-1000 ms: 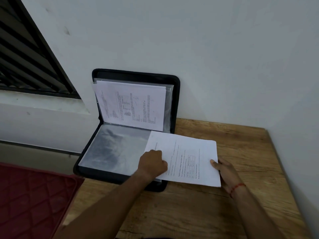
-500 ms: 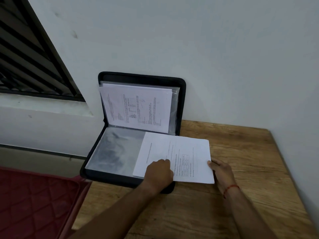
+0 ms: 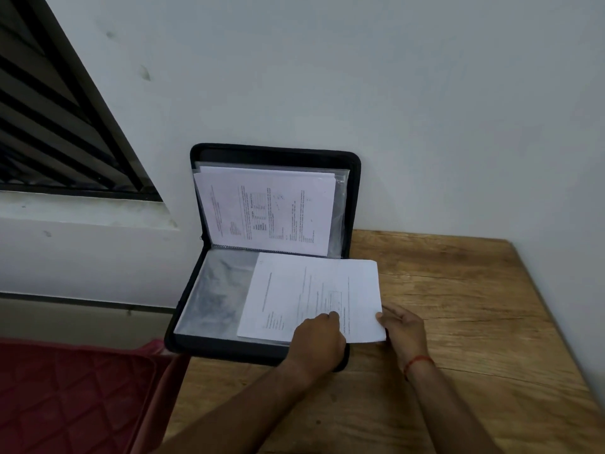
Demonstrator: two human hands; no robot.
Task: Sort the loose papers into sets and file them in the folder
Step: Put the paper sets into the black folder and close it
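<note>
A black zip folder (image 3: 183, 326) lies open at the table's left end, its upper half leaning on the wall. That upright half holds a printed sheet (image 3: 265, 209) in a clear sleeve. On the flat half lies a clear plastic sleeve (image 3: 216, 293). A set of white printed papers (image 3: 307, 290) lies partly over that sleeve, sticking out past the folder's right edge. My left hand (image 3: 319, 342) presses down on the papers' near edge with curled fingers. My right hand (image 3: 404, 329) pinches the papers' near right corner.
The wooden table (image 3: 458, 306) stretches to the right and toward me. A white wall stands behind and at the right. A red quilted cushion (image 3: 72, 398) sits at the lower left, beside the table. A barred window (image 3: 49, 126) is at the upper left.
Both hands have slid the papers leftward, further over the folder's flat half. My left hand moved toward the papers' near edge.
</note>
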